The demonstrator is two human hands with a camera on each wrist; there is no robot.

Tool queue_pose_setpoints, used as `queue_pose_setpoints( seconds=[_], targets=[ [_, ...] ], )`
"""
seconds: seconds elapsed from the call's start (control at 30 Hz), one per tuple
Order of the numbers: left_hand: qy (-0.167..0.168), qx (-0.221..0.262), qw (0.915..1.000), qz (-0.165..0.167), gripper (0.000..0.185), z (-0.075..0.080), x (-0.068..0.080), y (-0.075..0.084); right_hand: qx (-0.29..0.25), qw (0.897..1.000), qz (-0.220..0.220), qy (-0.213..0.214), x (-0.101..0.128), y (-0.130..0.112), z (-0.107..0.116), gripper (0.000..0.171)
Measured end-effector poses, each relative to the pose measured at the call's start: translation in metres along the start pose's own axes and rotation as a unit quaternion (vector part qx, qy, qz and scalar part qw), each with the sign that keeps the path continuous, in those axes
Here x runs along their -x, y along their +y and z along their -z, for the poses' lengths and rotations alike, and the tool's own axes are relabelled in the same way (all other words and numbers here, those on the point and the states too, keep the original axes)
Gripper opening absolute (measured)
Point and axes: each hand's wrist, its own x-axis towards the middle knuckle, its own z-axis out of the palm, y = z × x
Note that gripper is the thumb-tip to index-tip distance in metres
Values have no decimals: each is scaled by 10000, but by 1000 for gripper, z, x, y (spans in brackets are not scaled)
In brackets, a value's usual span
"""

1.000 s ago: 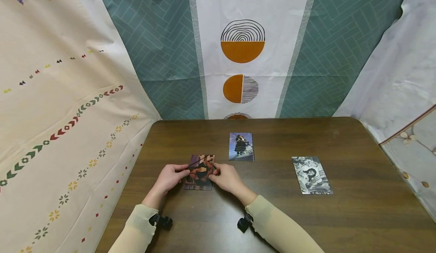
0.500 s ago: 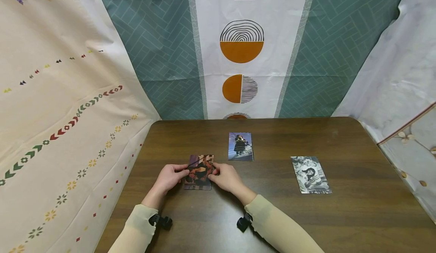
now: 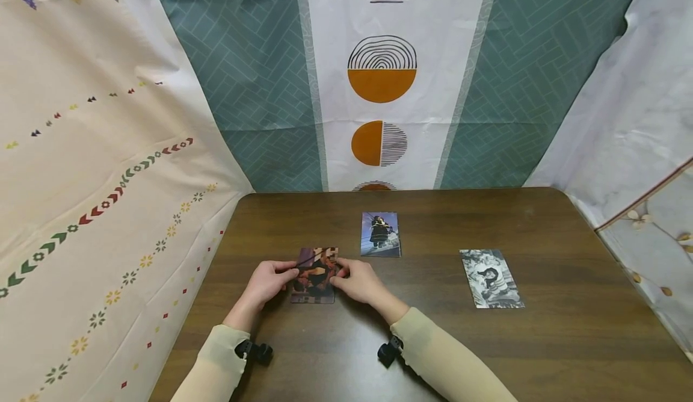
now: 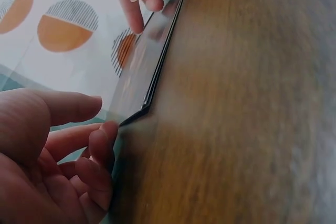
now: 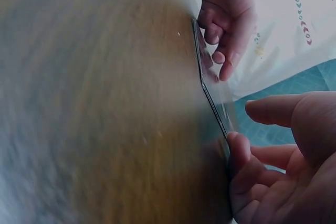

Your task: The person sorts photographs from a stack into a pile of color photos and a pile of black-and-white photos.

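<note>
A thin stack of picture cards (image 3: 315, 277), with a dark reddish-brown image on top, lies on the left half of the table. My left hand (image 3: 263, 284) holds it by the left edge, curled fingertips at the side and thumb over the border. At the right edge my right hand (image 3: 357, 280) holds it likewise. Close up in the left wrist view, the stack's dark edge (image 4: 164, 51) lies along the wood, and the left thumb shows above the glossy face. A bluish card (image 3: 379, 234) with a dark-clothed figure lies behind and to the right.
A black-and-white picture card (image 3: 491, 278) lies slightly tilted on the right half of the brown wooden table (image 3: 433, 354). Behind the table's far edge hangs a teal and white patterned cloth (image 3: 271, 89). Pale cloths hang along both sides.
The head view has shifted slightly, so the scene sits a little more to the left and lower. Both hands stay at the edges of the card stack.
</note>
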Motion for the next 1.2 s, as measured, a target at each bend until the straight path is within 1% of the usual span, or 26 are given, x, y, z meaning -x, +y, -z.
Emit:
queue_pose_setpoints(
  seconds=[0.17,0.27,0.4,0.5,0.57,0.67,0.8,0.97,1.07,1.2],
  targets=[
    [133,66,9999,-60,35,-6,-4,3,-434,9990,-91,-28,2,4,10,58],
    [240,191,9995,-32,34,-12,-9,8,-647,9977,-193,5,3,7,18,57],
    [300,356,9988,-147,34,-25,-14,21,-641,9976,-234,144,4,15,31,55],
    [274,479,9978,-353,34,-37,-17,34,-509,9977,-247,370,5,22,42,53],
    [196,642,9966,-479,35,-46,-20,42,-463,9971,-316,522,5,28,50,52],
    [69,732,9953,-626,35,-60,-25,53,-392,9953,-475,749,6,38,63,48],
    [-20,645,9952,-730,35,-81,-34,66,-352,9916,-705,1022,7,52,83,45],
    [-120,704,9941,-814,37,-107,-49,82,-320,9852,-934,1400,6,68,102,44],
    [-100,696,9939,-855,42,-120,-58,92,-258,9828,-1008,1526,3,76,108,43],
    [135,496,9958,-757,44,-134,-68,97,-211,9812,-1121,1554,0,84,109,46]
  ],
)
